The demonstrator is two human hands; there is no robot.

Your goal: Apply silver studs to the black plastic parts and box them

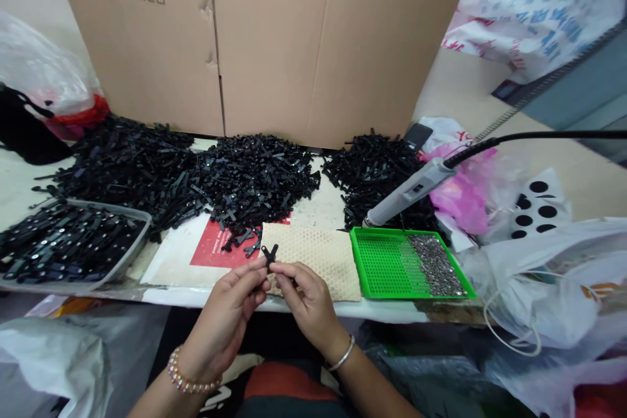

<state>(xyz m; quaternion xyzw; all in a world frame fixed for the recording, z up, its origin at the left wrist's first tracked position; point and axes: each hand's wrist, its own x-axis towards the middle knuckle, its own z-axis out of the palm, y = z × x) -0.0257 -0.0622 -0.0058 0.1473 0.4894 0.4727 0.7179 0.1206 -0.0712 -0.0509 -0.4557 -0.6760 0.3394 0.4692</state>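
Observation:
My left hand [238, 290] and my right hand [306, 297] meet above the front edge of the table. Between the fingertips of both is a small black plastic part [270, 253], its two flat arms crossed in an X. Its lower end is hidden by my fingers. Right behind my hands lies a beige textured mat [313, 255]. A few loose black strips [249, 238] rest at the mat's left edge, on a red printed patch. To the right of the mat sits a green perforated tray [379, 264] with many small metal screws [437, 264] gathered at its right side.
A grey electric screwdriver [411, 191] leans over the tray, its black cable running right. Heaps of black parts [255, 173] line the back, against a tall cardboard box [318, 39]. At left stands a clear plastic bin [142, 225] of black strips. Plastic bags [543, 300] crowd the right.

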